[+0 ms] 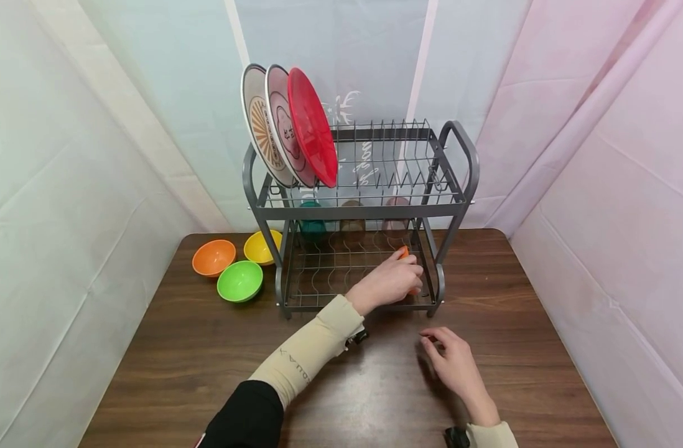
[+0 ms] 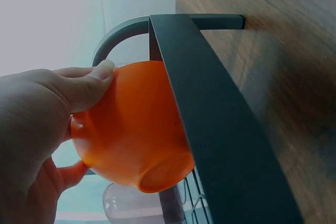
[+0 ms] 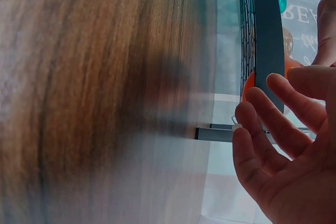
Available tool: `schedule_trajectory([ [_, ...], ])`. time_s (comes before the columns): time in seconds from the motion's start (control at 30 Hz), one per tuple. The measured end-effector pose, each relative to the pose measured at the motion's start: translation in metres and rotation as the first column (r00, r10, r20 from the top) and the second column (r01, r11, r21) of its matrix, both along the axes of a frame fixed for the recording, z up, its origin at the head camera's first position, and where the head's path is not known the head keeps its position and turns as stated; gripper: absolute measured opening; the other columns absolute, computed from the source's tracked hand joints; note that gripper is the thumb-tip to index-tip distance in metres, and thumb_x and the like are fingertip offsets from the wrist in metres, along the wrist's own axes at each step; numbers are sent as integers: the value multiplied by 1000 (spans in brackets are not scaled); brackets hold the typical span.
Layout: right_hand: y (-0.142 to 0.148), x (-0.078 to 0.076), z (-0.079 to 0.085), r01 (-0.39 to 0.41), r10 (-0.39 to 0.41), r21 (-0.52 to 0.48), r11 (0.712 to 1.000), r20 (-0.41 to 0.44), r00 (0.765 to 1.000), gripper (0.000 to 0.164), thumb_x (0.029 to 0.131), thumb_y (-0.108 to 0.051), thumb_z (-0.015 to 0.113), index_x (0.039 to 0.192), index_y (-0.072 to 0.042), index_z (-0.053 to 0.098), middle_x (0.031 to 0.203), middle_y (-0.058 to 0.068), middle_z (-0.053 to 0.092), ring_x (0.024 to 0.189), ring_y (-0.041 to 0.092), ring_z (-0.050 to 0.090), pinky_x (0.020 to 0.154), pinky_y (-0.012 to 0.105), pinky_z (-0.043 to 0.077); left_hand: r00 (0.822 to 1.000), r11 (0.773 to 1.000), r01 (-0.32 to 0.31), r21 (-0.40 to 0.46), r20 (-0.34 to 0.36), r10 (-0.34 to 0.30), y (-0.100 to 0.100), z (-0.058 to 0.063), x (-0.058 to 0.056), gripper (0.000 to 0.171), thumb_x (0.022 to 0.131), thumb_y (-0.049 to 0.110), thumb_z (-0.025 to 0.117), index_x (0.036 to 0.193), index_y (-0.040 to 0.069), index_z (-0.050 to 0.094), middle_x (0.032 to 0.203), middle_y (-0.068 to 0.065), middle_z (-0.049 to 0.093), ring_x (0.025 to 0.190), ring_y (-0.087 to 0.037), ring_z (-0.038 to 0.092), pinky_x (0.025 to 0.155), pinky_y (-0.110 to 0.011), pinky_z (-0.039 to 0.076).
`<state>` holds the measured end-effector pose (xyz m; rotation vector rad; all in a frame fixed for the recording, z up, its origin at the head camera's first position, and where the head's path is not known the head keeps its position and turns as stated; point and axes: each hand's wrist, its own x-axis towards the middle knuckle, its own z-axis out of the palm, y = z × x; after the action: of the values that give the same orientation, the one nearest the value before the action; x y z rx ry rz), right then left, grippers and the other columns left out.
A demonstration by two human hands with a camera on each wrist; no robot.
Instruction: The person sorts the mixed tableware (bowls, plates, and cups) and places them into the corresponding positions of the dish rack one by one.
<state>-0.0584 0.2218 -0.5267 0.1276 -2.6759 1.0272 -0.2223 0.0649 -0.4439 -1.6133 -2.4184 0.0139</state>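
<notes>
My left hand holds an orange bowl by its edge, thumb on one side and fingers on the other. The bowl is tipped on its side, at the right end of the lower tier of a dark metal dish rack. In the left wrist view its base faces the camera, behind the rack's front rail. My right hand hovers in front of the rack's right corner, fingers loosely bent and holding nothing. In the right wrist view the bowl is mostly hidden behind the rail.
Orange, yellow and green bowls sit on the wooden table left of the rack. Two patterned plates and a red plate stand in the upper tier. Teal, brown and pinkish glasses stand at the lower back.
</notes>
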Motion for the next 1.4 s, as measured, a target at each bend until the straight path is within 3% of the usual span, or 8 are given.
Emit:
schedule_trajectory([
  [0.23,-1,0,-1,-6,6,16,1000,4,1000,11,91,-4,71,100,-11,74,95,-6,68,86,15,65,72,39,55,985,991,-32,134,170,9,-4,-7,1,14,99,27,64,100,27,78,115,12,66,123,-10,50,119,-46,12],
  [0.4,-2,0,0,-1,1,12,1000,5,1000,12,91,-4,71,101,-9,74,96,-5,68,86,14,65,72,38,56,940,938,-100,333,341,-21,-17,-12,8,18,100,32,62,104,24,77,136,6,59,137,-12,41,120,-40,13],
  [0.6,-3,-1,1,6,-6,-21,1000,-30,1000,16,90,-1,71,105,-7,72,97,-1,68,86,16,66,72,39,56,832,790,-249,560,541,-121,-45,-18,28,21,100,29,62,103,15,77,130,6,62,125,-9,49,108,-28,35],
  [0.87,-4,-4,9,16,-21,-92,996,-59,998,30,91,-2,69,120,-6,66,106,4,69,91,17,65,73,40,57,687,592,-435,679,675,-270,-86,-29,59,13,98,20,65,103,12,75,108,5,69,106,-10,62,95,-34,49],
  [1.07,-6,-6,9,33,-41,-132,991,-57,998,34,91,-2,70,124,-7,64,107,6,69,92,15,64,74,38,57,556,542,-583,605,783,-277,-120,-41,82,12,98,10,64,103,3,73,99,-10,71,90,-16,66,83,-31,52],
  [1.17,-8,-5,8,35,-45,-151,988,-62,997,35,90,0,71,124,-5,64,107,6,70,92,15,64,74,38,57,509,515,-654,555,826,-244,-137,-41,93,13,98,6,62,103,-1,71,95,-17,70,87,-17,66,80,-30,53],
  [1.27,-10,-4,7,45,-59,-173,984,-74,996,34,90,1,71,123,-3,64,107,5,70,92,14,64,74,35,56,502,465,-706,534,841,-203,-154,-32,106,11,98,5,62,101,-2,70,90,-20,69,82,-15,65,76,-29,54],
  [1.4,-12,-3,8,66,-84,-197,978,-88,993,31,91,-1,70,122,-3,66,107,2,70,94,14,63,76,26,54,540,388,-748,538,834,-114,-170,-25,116,7,96,3,64,97,1,71,82,-12,68,77,-12,63,71,-27,53],
])
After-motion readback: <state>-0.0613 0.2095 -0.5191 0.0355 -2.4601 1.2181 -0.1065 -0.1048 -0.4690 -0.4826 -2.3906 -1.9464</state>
